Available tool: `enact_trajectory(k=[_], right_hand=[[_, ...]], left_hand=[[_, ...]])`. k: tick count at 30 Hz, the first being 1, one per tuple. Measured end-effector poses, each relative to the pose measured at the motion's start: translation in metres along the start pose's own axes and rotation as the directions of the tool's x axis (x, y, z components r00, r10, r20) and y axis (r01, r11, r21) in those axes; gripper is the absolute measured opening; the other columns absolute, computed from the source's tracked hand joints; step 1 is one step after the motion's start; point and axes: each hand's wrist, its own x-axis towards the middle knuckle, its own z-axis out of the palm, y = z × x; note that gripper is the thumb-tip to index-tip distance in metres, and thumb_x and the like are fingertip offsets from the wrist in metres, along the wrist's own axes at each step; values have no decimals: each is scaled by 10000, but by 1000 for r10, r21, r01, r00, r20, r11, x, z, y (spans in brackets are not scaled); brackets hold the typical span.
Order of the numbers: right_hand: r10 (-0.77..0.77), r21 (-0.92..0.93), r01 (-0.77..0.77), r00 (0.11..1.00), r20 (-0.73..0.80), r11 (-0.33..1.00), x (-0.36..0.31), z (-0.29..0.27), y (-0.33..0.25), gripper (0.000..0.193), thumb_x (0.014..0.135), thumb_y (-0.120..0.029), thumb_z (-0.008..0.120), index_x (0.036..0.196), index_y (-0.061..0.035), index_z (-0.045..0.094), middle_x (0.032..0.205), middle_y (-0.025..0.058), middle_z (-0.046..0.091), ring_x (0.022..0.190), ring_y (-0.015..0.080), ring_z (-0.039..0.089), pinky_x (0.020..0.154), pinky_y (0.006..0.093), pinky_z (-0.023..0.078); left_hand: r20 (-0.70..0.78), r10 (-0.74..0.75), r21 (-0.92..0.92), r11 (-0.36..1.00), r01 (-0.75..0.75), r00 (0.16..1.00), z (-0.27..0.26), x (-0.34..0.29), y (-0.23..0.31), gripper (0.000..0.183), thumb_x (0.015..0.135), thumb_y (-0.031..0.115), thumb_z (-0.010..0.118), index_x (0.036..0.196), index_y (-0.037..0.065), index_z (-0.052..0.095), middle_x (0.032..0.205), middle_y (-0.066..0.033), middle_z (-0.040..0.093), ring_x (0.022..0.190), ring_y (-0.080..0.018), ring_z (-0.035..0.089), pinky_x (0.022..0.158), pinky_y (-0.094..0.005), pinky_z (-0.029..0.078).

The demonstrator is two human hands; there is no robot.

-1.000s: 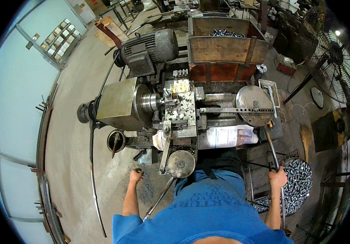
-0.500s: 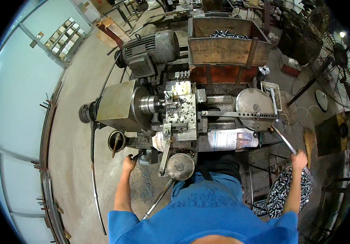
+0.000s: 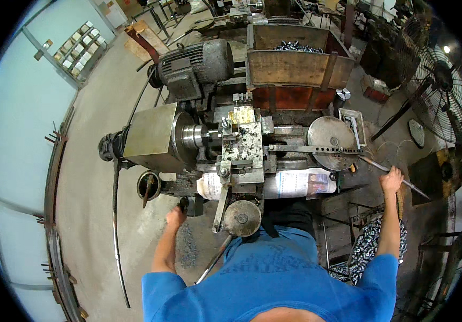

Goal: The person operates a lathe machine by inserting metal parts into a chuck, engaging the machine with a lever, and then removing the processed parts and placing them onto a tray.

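Note:
My right hand (image 3: 391,180) is closed around a long metal lever (image 3: 373,163), which meets the perforated flat bar (image 3: 322,149) at the round disc (image 3: 334,140) on the machine's right. On the left, my left hand (image 3: 175,216) is closed on a small dark handle (image 3: 183,204) beside the machine's front edge; its exact kind is hard to make out. Between my hands stands a lathe-like machine with a boxy headstock (image 3: 150,134), a shiny spindle nose (image 3: 194,136) and a chip-covered tool slide (image 3: 243,145). A smaller disc (image 3: 242,218) sits nearest my body.
An electric motor (image 3: 201,61) and a wooden box (image 3: 301,67) holding small metal parts stand behind the machine. A pot (image 3: 149,185) hangs at the front left. To the right are a fan (image 3: 440,80) and a heap of metal parts (image 3: 368,249). Newspaper (image 3: 302,182) lies along the front.
My right hand has moved forward and the lever has swung outward to the right with it. The tool slide has shifted slightly right, away from the spindle. My left hand stays at the handle.

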Motion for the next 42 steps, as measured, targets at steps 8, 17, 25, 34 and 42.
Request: enact_trajectory(k=[8,17,25,34,42], right_hand=[[-264,603,278,958,-115,747,-12,-122,-137,488,576,-139,618,1042,4,598,1122,194,562,1059,325,525,913,363,411],[-748,421,889,153,-646,-182,-99,-251,-440,339,490,-133,610,806,-10,623,958,174,573,942,349,521,839,411,433],[-995,270,962,63,-83,38,-123,-260,-523,161,577,-161,608,693,-69,671,772,133,638,835,282,567,811,356,385],[-976,156,983,128,-175,101,-119,-240,-511,213,623,-191,582,760,-60,678,834,160,628,903,314,554,998,415,295],[-803,397,874,441,-402,281,8,-300,-423,293,576,-230,627,781,-21,645,897,193,570,884,328,510,813,404,427]], left_hand=[[152,-67,-368,922,119,986,16,-7,-25,390,729,349,650,963,43,588,845,-182,643,764,-347,626,666,-419,500],[-182,-50,-730,676,-100,982,-200,-50,-65,299,830,91,545,1090,-57,555,781,-118,638,617,-157,603,576,-283,479],[-542,-395,-83,904,420,742,-176,-124,-150,447,771,428,622,996,42,610,774,-180,638,742,-324,630,664,-408,489],[-231,-470,-478,817,322,852,-208,-134,-51,325,695,276,675,790,-17,569,638,-194,600,559,-318,616,589,-406,494],[78,-195,-951,281,132,978,-197,-92,-82,189,770,96,605,829,-79,565,662,-115,590,538,-184,601,473,-310,495]])
